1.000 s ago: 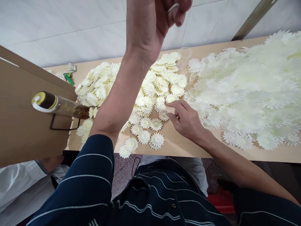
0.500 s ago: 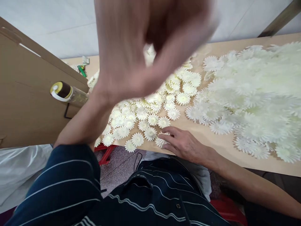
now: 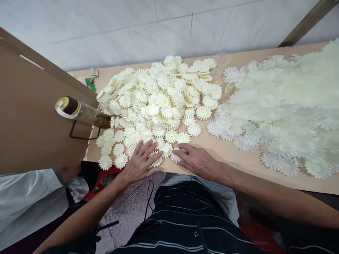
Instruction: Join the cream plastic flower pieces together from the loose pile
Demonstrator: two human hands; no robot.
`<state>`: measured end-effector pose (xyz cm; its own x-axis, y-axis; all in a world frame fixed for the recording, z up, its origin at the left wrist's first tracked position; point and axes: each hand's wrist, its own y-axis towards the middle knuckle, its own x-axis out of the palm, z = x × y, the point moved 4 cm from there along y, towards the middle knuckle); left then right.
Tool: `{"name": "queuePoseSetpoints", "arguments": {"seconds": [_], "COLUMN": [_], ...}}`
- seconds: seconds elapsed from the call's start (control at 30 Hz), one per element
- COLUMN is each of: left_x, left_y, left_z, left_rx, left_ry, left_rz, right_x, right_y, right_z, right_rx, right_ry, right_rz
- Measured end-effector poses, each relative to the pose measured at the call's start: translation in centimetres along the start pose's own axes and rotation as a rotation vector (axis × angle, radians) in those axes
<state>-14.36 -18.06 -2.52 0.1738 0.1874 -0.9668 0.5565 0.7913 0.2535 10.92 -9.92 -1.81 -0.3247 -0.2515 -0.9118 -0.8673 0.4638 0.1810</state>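
Note:
A heap of cream-white artificial flower heads (image 3: 159, 95) covers the middle of the table, thinning into single layers at the near edge. My left hand (image 3: 143, 160) lies palm down with fingers spread over flowers at that edge. Close by on its right, my right hand (image 3: 197, 158) rests with fingers apart and slightly bent, the tips over one flower (image 3: 176, 155) that it partly covers. Between the two hands sits another flower (image 3: 166, 150). What lies beneath my palms is hidden.
A larger pile of whiter flowers (image 3: 286, 113) fills the table's right side. At left stand a cardboard box (image 3: 39, 116) and a bottle (image 3: 87, 113) with a dark cap, lying tilted. A green-handled tool (image 3: 90, 84) is at the back left. White tiles (image 3: 169, 31) form the wall behind.
My left hand has come down from in front of the camera onto the flowers near the table edge. My right hand has stayed almost in place.

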Motion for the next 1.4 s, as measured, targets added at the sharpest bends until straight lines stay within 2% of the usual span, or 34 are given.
{"name": "queuePoseSetpoints", "arguments": {"seconds": [0.2,0.27,0.4,0.57,0.67,0.73,0.83,0.93,1.0,1.1,1.23,1.33,1.4], "left_x": [-1.1,-1.2,-1.6,-2.4,-2.7,-2.3,-1.2,0.1,1.0,1.9,1.3,-0.1,-1.3], "left_y": [3.4,4.6,6.5,8.0,9.2,10.6,12.7,14.4,15.3,15.9,15.5,14.6,14.1], "left_z": [-2.4,-3.2,-4.1,-4.3,-4.9,-5.5,-6.1,-5.9,-5.3,-4.8,-4.5,-3.9,-3.2], "left_rx": [0.093,0.142,0.162,0.114,0.057,-0.012,-0.131,-0.206,-0.207,-0.218,-0.182,-0.168,-0.207], "left_ry": [-0.009,0.001,0.067,0.069,0.051,0.052,0.035,-0.029,-0.04,-0.108,-0.152,-0.126,-0.118], "left_rz": [0.129,0.207,0.378,0.507,0.579,0.586,0.573,0.545,0.455,0.326,0.31,0.375,0.453], "right_x": [0.5,0.7,1.0,1.3,0.9,0.0,-2.1,-4.2,-5.3,-5.9,-5.5,-4.9,-4.7], "right_y": [2.3,2.8,3.2,3.5,3.7,3.8,3.5,2.8,2.6,2.6,2.4,2.2,2.0], "right_z": [0.2,0.4,0.9,2.0,2.8,3.5,5.2,7.2,8.3,9.3,9.8,10.2,10.4], "right_rx": [0.013,0.033,0.041,0.07,0.119,0.205,0.412,0.588,0.613,0.583,0.635,0.669,0.674], "right_ry": [0.006,0.02,0.059,0.108,0.228,0.355,0.592,0.805,0.895,0.979,1.01,1.041,1.059], "right_rz": [-0.05,-0.037,0.065,0.211,0.281,0.342,0.384,0.407,0.441,0.444,0.452,0.456,0.466]}}
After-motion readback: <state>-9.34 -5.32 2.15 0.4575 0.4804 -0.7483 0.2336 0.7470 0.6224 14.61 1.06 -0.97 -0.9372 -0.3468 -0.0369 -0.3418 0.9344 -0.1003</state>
